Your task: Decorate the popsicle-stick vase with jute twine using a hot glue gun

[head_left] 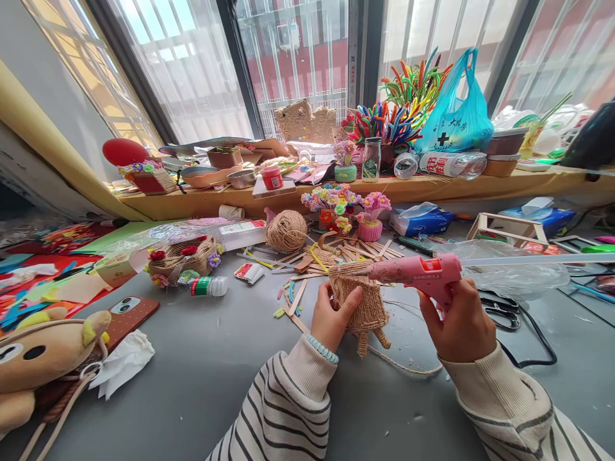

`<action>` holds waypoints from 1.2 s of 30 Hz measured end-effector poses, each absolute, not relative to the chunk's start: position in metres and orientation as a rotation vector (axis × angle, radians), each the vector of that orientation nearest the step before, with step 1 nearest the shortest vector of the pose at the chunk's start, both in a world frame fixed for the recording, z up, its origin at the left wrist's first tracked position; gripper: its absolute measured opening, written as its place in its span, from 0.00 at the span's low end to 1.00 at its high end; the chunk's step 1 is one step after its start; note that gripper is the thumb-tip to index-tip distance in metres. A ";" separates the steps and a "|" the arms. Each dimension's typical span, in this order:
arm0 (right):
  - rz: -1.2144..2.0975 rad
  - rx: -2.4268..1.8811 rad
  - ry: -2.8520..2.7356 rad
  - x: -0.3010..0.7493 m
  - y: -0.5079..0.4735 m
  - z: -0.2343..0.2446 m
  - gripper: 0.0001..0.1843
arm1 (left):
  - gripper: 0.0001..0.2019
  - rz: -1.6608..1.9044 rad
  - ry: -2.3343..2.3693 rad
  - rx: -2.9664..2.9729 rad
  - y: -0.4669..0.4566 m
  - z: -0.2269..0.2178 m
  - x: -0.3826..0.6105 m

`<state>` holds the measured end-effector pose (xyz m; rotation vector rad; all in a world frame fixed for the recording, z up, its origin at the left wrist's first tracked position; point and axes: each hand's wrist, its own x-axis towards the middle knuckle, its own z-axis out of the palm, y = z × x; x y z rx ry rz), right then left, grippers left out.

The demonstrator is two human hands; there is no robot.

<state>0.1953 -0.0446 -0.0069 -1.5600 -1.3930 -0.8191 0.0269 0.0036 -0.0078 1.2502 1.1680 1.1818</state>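
My left hand [332, 315] is closed around a small twine-wrapped basket [368, 310] with stubby legs, its thumb pressed on the wall. A pink glue gun [423, 272] is gripped by the handle in my right hand [464, 320], a long clear glue stick [528, 260] poking out of its back. Its nozzle meets the upper edge of the basket; whether glue is flowing I cannot tell. From the basket a loose strand of twine [408, 368] trails over the grey table. Behind it lie flat wooden sticks [368, 248] and a ball of twine [287, 231].
Black-handled scissors [502, 314] and a black cord [541, 362] lie right of my right hand. On the left are a plush bear [48, 352], a crumpled tissue [125, 362] and a small bottle [210, 286]. Craft flowers [375, 214] stand behind, below a crowded window ledge [307, 198].
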 end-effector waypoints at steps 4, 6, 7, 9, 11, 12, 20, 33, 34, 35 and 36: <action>-0.824 -1.559 -1.391 0.195 -0.044 -0.006 0.18 | 0.28 1.187 1.164 1.256 0.004 -0.009 0.027; -0.807 -1.554 -1.378 0.194 -0.044 -0.006 0.17 | 0.27 1.192 1.169 1.265 0.005 -0.010 0.026; -0.799 -1.550 -1.373 0.194 -0.044 -0.006 0.17 | 0.27 1.193 1.168 1.273 0.005 -0.010 0.026; -0.790 -1.547 -1.370 0.194 -0.045 -0.005 0.16 | 0.27 1.187 1.158 1.286 0.004 -0.009 0.026; -0.791 -1.554 -1.374 0.194 -0.045 -0.006 0.16 | 0.27 1.184 1.141 1.284 0.004 -0.009 0.026; -0.796 -1.556 -1.377 0.195 -0.045 -0.006 0.16 | 0.27 1.185 1.133 1.278 0.003 -0.008 0.026; -0.798 -1.549 -1.375 0.197 -0.044 -0.007 0.16 | 0.27 1.200 1.120 1.256 0.004 -0.007 0.026; -0.814 -1.560 -1.391 0.198 -0.045 -0.007 0.17 | 0.28 1.207 1.109 1.213 0.004 -0.008 0.026; -0.806 -1.566 -1.389 0.198 -0.045 -0.006 0.16 | 0.28 1.207 1.106 1.212 0.004 -0.007 0.026; -0.800 -1.572 -1.385 0.198 -0.045 -0.006 0.16 | 0.28 1.206 1.103 1.212 0.004 -0.007 0.026; -0.795 -1.578 -1.381 0.197 -0.045 -0.006 0.16 | 0.28 1.206 1.099 1.209 0.004 -0.008 0.026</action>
